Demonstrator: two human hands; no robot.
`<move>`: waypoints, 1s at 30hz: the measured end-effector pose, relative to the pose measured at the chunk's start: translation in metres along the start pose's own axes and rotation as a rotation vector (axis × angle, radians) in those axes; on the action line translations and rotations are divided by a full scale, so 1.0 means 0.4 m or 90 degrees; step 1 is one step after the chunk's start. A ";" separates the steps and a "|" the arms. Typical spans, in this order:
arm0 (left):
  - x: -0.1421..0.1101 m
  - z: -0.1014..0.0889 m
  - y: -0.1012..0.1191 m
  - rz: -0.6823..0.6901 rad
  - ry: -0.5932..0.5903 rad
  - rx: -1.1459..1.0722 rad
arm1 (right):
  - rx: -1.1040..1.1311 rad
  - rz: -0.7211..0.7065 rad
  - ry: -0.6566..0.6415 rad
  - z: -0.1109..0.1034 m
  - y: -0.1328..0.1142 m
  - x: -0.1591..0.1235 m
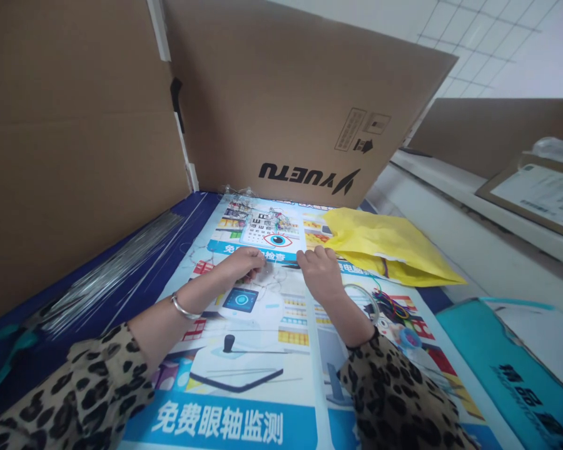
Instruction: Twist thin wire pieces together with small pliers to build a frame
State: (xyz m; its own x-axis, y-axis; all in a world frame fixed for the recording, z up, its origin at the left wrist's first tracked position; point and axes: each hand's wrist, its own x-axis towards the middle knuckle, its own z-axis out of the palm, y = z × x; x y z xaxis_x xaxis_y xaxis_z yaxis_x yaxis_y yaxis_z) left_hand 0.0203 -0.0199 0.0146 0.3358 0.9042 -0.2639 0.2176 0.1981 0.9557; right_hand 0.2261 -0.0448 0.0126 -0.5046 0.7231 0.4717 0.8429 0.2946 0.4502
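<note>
In the middle of the printed sheet point(300, 350), my left hand point(244, 264) has its fingers pinched together. A fine pale strand seems to be at its fingertips, too thin to make out. Just to its right, my right hand point(319, 270) is closed around a slim tool with a dark, pointed tip point(289, 265). The tip points left toward my left fingertips, with a small gap between. The tool's handle is hidden by the hand, so its exact kind is unclear. Beyond the hands lies a tangle of thin wire pieces point(279, 219).
Cardboard panels point(300, 100) stand at the back and left. A bundle of thin straight wires point(117, 275) lies left, near a teal-handled tool point(12, 356). At right are a yellow bag point(389, 244), coloured cords point(394, 304) and a teal box point(502, 369).
</note>
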 end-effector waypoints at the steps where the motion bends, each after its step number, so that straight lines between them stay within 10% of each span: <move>1: 0.001 -0.001 0.000 0.001 -0.005 0.006 | -0.002 -0.008 0.010 -0.002 0.000 0.001; 17: 0.006 -0.012 -0.012 -0.010 -0.051 0.073 | 0.045 -0.092 0.083 0.004 -0.008 -0.002; 30: -0.008 0.003 0.002 0.001 -0.033 0.064 | 0.073 -0.008 -0.069 -0.007 -0.006 0.002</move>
State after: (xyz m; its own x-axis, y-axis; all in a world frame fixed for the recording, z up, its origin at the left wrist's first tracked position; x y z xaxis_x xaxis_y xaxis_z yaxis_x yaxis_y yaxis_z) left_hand 0.0207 -0.0231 0.0159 0.3825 0.8832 -0.2713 0.3077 0.1551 0.9388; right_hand 0.2229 -0.0466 0.0140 -0.4970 0.7805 0.3792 0.8558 0.3686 0.3630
